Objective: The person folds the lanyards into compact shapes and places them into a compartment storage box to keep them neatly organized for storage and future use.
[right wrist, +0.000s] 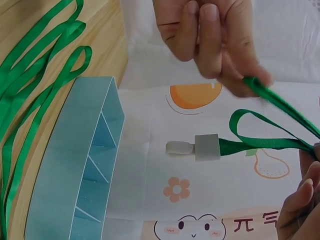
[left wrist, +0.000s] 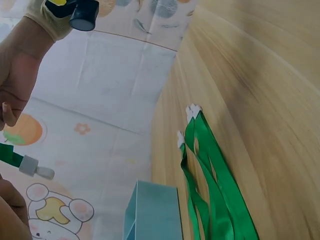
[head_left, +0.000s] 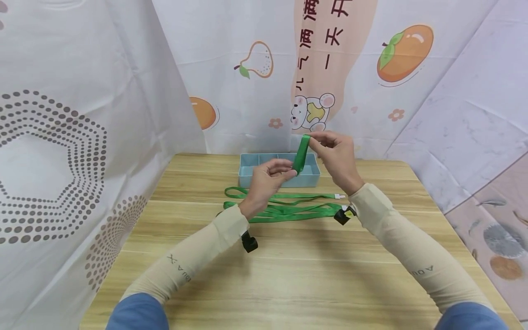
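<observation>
L hand (head_left: 268, 176): I see it pinching the low end of the green lanyard (head_left: 301, 153), fingers curled.
R hand (head_left: 336, 153): grips the top end, at 1 o'clock from L.
Lanyard axis: runs 7 to 1 o'clock btwn both hands, held above the blue tray (head_left: 247, 170).
Clip end (right wrist: 192, 147): hangs free.
Spare lanyards (head_left: 288, 208): flat on table (head_left: 288, 275), at 6 o'clock, nearer L.

Left sleeve (head_left: 194, 256): letters "A U Q A X", partly legible. Right sleeve (head_left: 412, 250): "A O U". Backdrop cloth (head_left: 330, 55): Chinese characters "一天", others cut off.
</observation>
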Available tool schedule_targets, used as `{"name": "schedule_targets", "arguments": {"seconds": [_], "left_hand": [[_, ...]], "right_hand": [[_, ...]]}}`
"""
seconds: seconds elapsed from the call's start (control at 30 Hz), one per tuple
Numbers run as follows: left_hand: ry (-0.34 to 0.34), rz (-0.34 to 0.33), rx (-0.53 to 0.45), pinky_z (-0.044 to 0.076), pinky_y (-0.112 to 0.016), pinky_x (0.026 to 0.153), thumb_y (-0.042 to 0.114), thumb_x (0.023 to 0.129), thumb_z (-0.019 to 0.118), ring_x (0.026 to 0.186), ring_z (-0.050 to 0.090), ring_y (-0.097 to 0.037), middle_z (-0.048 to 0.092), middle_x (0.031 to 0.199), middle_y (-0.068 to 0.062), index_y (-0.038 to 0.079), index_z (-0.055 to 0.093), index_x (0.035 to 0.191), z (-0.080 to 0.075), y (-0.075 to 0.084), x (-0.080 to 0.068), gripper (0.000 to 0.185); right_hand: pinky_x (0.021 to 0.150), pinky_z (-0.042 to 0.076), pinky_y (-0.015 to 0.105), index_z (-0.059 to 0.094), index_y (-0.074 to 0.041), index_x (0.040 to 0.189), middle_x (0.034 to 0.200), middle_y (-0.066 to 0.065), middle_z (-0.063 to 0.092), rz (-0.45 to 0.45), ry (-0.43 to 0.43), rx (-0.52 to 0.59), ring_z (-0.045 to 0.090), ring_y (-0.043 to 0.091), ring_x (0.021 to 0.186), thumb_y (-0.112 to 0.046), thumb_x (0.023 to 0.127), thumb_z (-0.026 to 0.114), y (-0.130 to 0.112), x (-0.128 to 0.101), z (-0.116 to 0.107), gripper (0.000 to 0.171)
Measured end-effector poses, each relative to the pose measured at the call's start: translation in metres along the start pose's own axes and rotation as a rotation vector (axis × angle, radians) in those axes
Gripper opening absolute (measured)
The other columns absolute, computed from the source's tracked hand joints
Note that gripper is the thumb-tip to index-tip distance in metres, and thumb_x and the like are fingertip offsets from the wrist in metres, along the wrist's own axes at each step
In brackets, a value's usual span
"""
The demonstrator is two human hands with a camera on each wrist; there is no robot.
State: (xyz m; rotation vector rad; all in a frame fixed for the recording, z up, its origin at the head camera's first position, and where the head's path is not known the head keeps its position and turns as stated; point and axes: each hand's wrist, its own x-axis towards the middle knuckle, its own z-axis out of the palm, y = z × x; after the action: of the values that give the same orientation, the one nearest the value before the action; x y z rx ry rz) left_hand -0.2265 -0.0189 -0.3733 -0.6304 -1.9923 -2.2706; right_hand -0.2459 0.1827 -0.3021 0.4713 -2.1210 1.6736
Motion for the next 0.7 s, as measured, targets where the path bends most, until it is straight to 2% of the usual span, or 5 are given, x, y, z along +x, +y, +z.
{"name": "schedule_targets", "arguments": {"seconds": [0.13, 0.23, 0.37, 0.5, 0.7], "left_hand": [[-0.029, -0.06, 0.042, 0.043, -0.029, 0.062, 0.02, 0.094, 0.079, 0.076, 0.067, -0.017, 0.073, 0.104, -0.008, 0.016, 0.064, 0.14, 0.0014, 0.0008, 0.002, 0.048], [-0.046, -0.087, 0.08, 0.047, -0.031, 0.069, 0.02, 0.095, 0.077, 0.086, 0.072, -0.017, 0.07, 0.105, -0.008, 0.019, 0.064, 0.141, 0.0018, 0.0006, 0.0035, 0.047], [-0.071, -0.122, 0.117, 0.045, -0.03, 0.068, 0.022, 0.097, 0.075, 0.09, 0.072, -0.017, 0.066, 0.108, -0.007, 0.019, 0.068, 0.138, 0.0021, -0.0006, 0.005, 0.042], [-0.103, -0.143, 0.122, 0.039, -0.03, 0.057, 0.024, 0.098, 0.074, 0.08, 0.066, -0.019, 0.065, 0.11, -0.008, 0.018, 0.067, 0.139, 0.0034, -0.0017, 0.0058, 0.042], [-0.146, -0.156, 0.095, 0.038, -0.03, 0.056, 0.025, 0.099, 0.072, 0.065, 0.054, -0.015, 0.066, 0.109, -0.007, 0.016, 0.067, 0.137, 0.005, -0.0044, 0.0049, 0.04]], "right_hand": [[0.058, 0.05, 0.025, 0.081, -0.008, 0.106, 0.091, 0.005, 0.074, -0.017, -0.02, 0.001, 0.058, 0.022, 0.068, -0.026, 0.095, 0.077, -0.0009, -0.0018, 0.0022, 0.021], [0.059, 0.05, 0.025, 0.081, -0.008, 0.106, 0.092, 0.005, 0.074, -0.019, -0.031, -0.002, 0.057, 0.023, 0.068, -0.024, 0.096, 0.077, -0.0013, -0.0033, 0.0029, 0.02], [0.059, 0.05, 0.025, 0.081, -0.008, 0.107, 0.092, 0.005, 0.073, -0.009, -0.035, 0.012, 0.057, 0.02, 0.069, -0.023, 0.096, 0.076, -0.0023, -0.0048, 0.0033, 0.019], [0.057, 0.049, 0.024, 0.081, -0.007, 0.106, 0.087, 0.006, 0.072, 0.003, -0.039, 0.046, 0.055, 0.015, 0.067, -0.023, 0.096, 0.077, -0.0038, -0.0061, 0.004, 0.02], [0.054, 0.046, 0.025, 0.08, -0.005, 0.108, 0.088, 0.006, 0.072, 0.009, -0.058, 0.09, 0.053, 0.012, 0.062, -0.021, 0.095, 0.078, -0.004, -0.0076, 0.005, 0.02]]}}
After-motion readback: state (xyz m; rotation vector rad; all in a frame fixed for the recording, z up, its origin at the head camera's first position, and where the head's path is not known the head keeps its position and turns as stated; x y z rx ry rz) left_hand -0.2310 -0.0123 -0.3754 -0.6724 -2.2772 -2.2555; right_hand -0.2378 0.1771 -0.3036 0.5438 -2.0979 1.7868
